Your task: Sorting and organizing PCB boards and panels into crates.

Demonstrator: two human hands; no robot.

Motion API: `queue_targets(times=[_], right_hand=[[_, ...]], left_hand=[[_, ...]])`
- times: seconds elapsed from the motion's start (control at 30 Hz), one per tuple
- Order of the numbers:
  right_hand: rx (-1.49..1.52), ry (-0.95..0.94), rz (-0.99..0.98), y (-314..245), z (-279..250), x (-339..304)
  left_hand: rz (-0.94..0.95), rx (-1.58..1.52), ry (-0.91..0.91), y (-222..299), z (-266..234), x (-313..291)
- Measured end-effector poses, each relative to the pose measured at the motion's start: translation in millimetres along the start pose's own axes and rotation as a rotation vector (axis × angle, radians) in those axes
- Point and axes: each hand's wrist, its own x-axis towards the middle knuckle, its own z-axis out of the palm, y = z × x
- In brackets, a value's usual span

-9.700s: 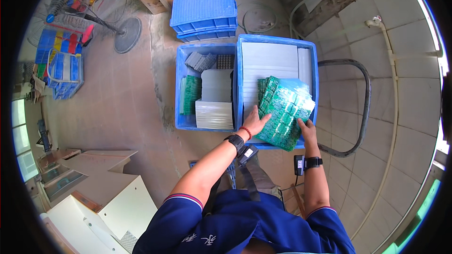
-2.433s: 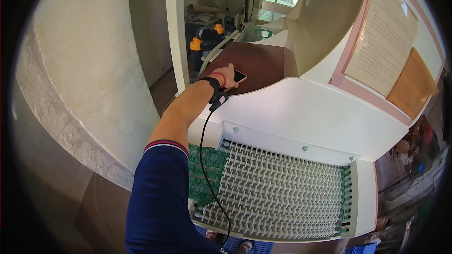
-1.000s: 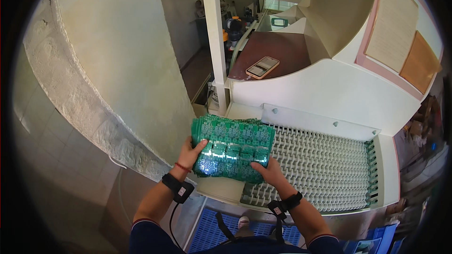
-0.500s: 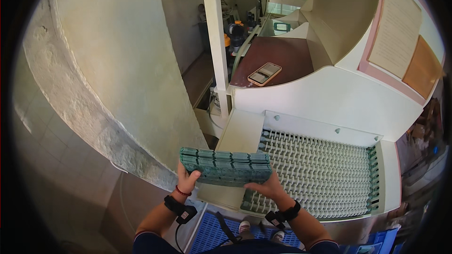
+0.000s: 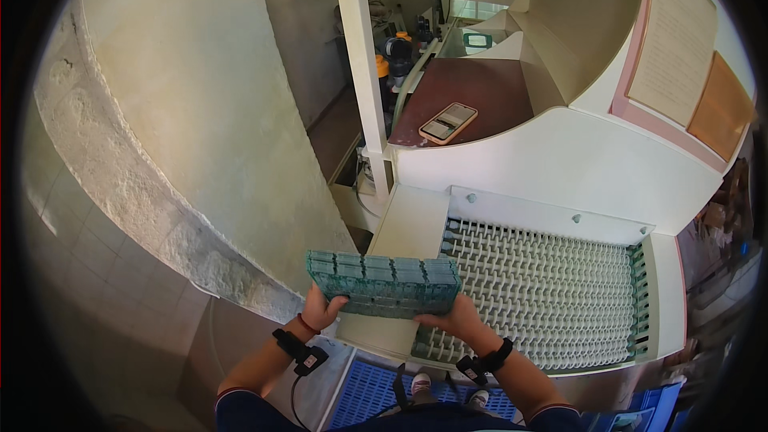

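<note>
A stack of thin, green, see-through sheets (image 5: pixel 384 284) with notched edges is held up over the left end of the conveyor. My left hand (image 5: pixel 322 310) grips its left end, thumb across the near face. At the right end my right hand (image 5: pixel 454 318) closes round the lower corner, with its thumb underneath the near edge. Both hands' far fingers are hidden behind the stack. To the right lies the conveyor's bed of pale rollers (image 5: pixel 552 296), beside a flat cream plate (image 5: pixel 412 228).
A phone (image 5: pixel 449 123) rests on the dark red top (image 5: pixel 496 84) of the cream machine (image 5: pixel 544 152). A thick wall (image 5: pixel 216 112) and an upright post (image 5: pixel 360 48) stand at left. Blue slatted crates (image 5: pixel 372 388) sit near my feet; papers hang at upper right.
The stack has tilted slightly, so less of its top edge and more of its near face shows. Both hands keep their grip, and my left forearm has shifted a little left.
</note>
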Motion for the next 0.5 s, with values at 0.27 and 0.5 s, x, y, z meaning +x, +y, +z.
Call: queue_targets(times=[0.27,0.5], right_hand=[[-0.045,-0.019,0.113,3,-9,20],[0.055,-0.019,0.242,25,-13,44]], left_hand=[[-0.268,0.447,-0.296,-5,-17,77],[-0.446,0.504,-0.677,-24,-7,141]])
